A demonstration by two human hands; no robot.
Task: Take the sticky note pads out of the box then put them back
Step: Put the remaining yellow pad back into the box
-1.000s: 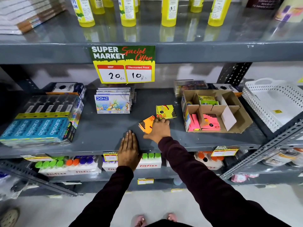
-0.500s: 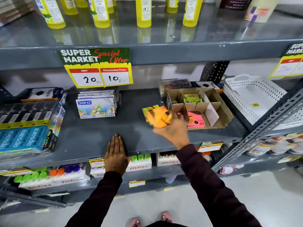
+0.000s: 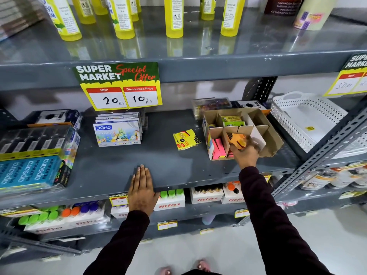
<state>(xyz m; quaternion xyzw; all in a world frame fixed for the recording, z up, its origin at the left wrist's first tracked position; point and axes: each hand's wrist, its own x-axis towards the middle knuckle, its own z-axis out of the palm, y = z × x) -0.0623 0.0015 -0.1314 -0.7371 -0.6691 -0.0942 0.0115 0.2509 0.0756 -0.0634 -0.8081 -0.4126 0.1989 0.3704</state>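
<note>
A brown cardboard box (image 3: 275, 138) with dividers stands on the grey middle shelf at the right. My right hand (image 3: 245, 153) grips an orange sticky note pad (image 3: 237, 140) over the box's front middle compartment. Pink pads (image 3: 218, 148) stand in the front left compartment, and a green pad (image 3: 232, 121) lies in a rear one. A yellow sticky note pad (image 3: 186, 139) lies on the shelf just left of the box. My left hand (image 3: 142, 187) rests flat on the shelf's front edge, fingers together, holding nothing.
A DOMS pastel pack (image 3: 118, 132) and apsara boxes (image 3: 29, 169) sit to the left. A white perforated basket (image 3: 305, 120) stands right of the box. Yellow bottles (image 3: 174, 16) line the upper shelf, whose lip carries a price sign (image 3: 121, 86). Fitfizz packs (image 3: 170, 199) fill the shelf below.
My right hand picked the orange pad up off the shelf beside the yellow pad and carried it right, into the box. The left hand stayed put.
</note>
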